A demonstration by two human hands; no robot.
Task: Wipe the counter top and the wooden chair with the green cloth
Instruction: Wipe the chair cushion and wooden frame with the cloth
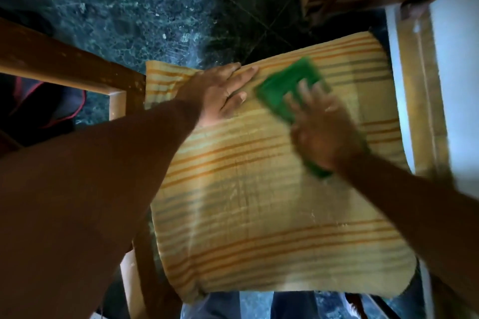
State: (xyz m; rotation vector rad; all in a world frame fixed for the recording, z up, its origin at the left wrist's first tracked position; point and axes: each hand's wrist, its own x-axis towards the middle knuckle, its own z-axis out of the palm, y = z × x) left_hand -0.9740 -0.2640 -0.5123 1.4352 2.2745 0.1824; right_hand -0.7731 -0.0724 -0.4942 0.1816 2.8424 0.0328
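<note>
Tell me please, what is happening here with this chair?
A person is cleaning the seat of a wooden chair. The right hand presses a folded green cloth flat on the yellow striped fabric seat cushion and looks blurred, as if it is wiping. The left hand lies open and flat on the far part of the cushion, beside the cloth, apparently to steady it. The dark green marble-like floor shows beyond the chair. No counter top can be clearly identified in this view.
</note>
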